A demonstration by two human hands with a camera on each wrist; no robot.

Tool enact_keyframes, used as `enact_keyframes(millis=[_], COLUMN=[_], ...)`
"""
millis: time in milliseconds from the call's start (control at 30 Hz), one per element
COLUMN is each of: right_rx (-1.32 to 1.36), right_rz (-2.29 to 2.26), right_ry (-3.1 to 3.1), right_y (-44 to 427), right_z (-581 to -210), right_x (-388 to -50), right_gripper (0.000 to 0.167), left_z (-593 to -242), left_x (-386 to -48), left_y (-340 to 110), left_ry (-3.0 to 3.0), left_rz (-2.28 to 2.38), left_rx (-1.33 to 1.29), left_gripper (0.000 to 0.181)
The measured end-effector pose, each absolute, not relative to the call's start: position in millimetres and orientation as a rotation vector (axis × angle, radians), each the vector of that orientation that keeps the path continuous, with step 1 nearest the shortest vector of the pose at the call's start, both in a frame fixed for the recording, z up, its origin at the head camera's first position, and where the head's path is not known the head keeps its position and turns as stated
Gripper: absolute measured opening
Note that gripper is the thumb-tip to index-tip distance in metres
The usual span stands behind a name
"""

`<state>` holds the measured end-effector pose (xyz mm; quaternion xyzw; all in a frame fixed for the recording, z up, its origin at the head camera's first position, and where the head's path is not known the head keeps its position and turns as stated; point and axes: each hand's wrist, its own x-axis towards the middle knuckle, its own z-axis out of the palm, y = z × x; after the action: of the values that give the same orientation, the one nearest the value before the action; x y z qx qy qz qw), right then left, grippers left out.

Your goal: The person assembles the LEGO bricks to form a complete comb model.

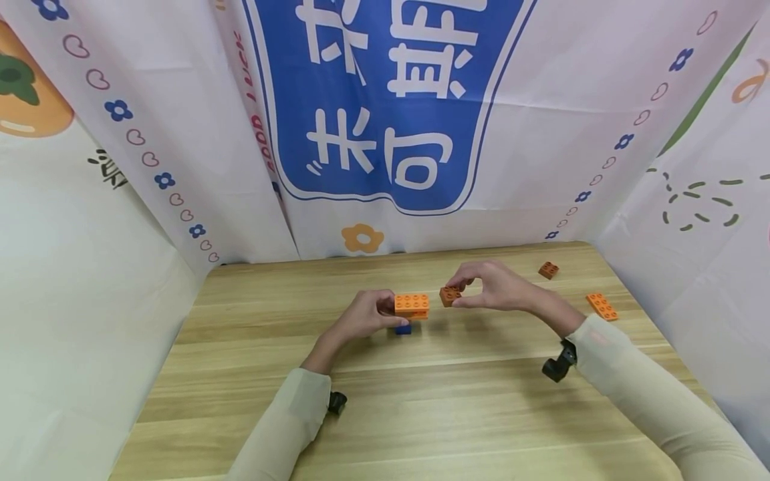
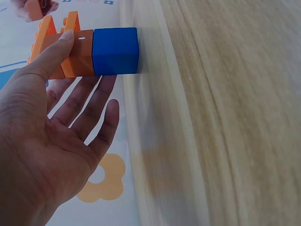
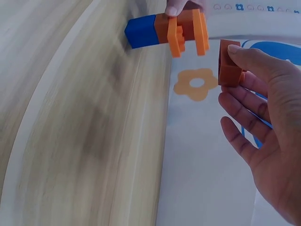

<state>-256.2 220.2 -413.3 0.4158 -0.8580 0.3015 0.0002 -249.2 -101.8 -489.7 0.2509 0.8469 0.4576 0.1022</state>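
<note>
A stack stands on the table: a blue block (image 2: 115, 51) at the bottom, then a brown block (image 2: 83, 47), an orange plate, another brown block and a studded orange plate (image 1: 412, 302) on top. The left hand (image 1: 368, 314) grips this stack from its left side, thumb on the near face. Just right of the stack, apart from it, the right hand (image 1: 494, 287) pinches a brown block (image 3: 230, 63) between thumb and fingers, above the table. Both orange plates jut out to the right beyond the blocks.
On the wooden table (image 1: 457, 414), a loose brown block (image 1: 548, 270) lies at the back right, with a studded orange plate (image 1: 602, 306) nearer the right edge. Printed cloth hangs behind and at both sides.
</note>
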Motion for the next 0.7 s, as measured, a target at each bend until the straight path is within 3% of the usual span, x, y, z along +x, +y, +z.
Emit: enact_keyframes(millis=[700], right_rx=[1.325], right_rz=[0.935], right_ry=[-2.615], right_y=[180], right_z=[-410], right_x=[-257], right_gripper=[0.029], left_z=[-490], left_x=[-251], left_y=[-103], left_ry=[2.477], left_rz=[1.359], left_rx=[0.762], left_gripper=[0.021])
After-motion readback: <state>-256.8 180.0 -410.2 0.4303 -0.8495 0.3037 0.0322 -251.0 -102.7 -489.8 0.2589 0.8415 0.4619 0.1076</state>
